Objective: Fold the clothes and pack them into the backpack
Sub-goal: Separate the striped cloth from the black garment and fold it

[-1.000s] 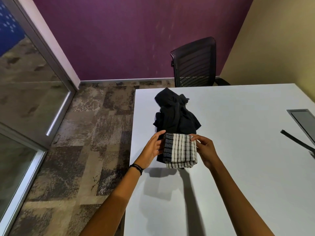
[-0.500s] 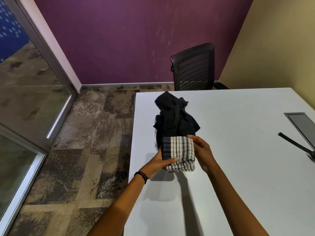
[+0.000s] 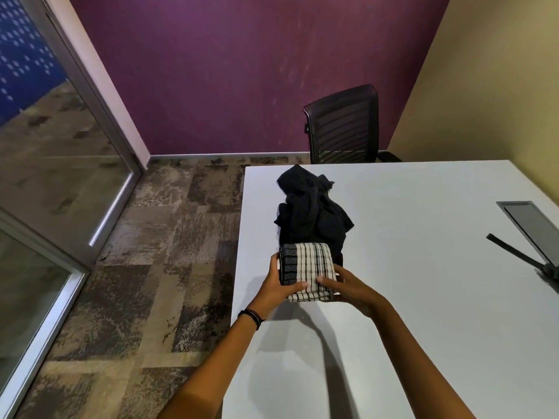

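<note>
Table (image 3: 423, 297); checked cloth (image 3: 308, 264), layered edges nearward.

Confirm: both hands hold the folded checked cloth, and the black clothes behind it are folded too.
No: the head view shows the black clothes behind the checked cloth crumpled in a heap. The left hand and right hand do hold the cloth.

folded cloth (image 3: 308, 267) on table (image 3: 423, 267) — clothes pile (image 3: 311, 213) just behind | chair (image 3: 343, 125) beyond table
</note>
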